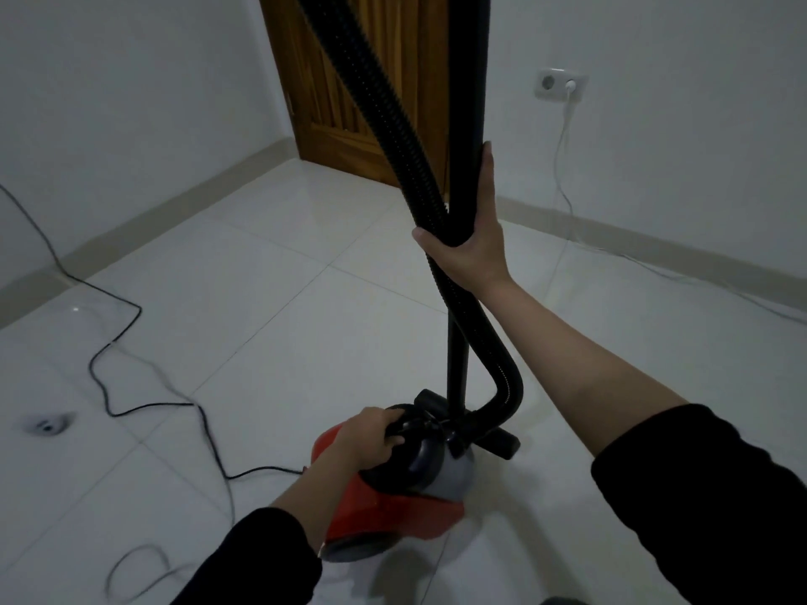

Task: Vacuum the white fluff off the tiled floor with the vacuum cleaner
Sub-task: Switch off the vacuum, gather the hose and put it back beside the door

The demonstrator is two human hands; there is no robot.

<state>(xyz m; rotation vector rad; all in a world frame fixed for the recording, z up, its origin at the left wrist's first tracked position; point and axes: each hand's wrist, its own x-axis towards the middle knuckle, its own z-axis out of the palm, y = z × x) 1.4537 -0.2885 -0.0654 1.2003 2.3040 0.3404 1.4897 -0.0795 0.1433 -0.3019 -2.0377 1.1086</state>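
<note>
Red plastic body: the canister vacuum cleaner sits on the tiled floor, red shell with a black top and a grey front; I judge it rigid and moderately heavy, best lifted by its top handle.
Left grip: my left hand is curled round the black carry handle on top of the canister, clenched on it.
Right grip: my right hand wraps the black wand and the ribbed hose together, above the canister, thumb lying up along the wand.
Wand: stiff black tube, standing near upright just behind the canister; I judge it light and easy to steer from mid-length, where I hold it now.
Hose: soft, corrugated, it loops out of the canister's front and climbs past the wand; I expect it to flex and drag, so bundling it with the wand keeps it tame.
Floor head: the black nozzle rests on the tiles just beyond the canister, partly hidden by it.
Power cord: a black cable trails over the tiles to the left of the canister; slack, and it could snag.
White fluff: I cannot pick any out against the pale glossy tiles.
Dust container: inside the canister, closed; its contents are hidden from me.
Elsewhere: a small dark round thing lies on the floor far left of the canister; a wooden door stands beyond it, and a wall socket with a white lead plugged in is up to the right.
</note>
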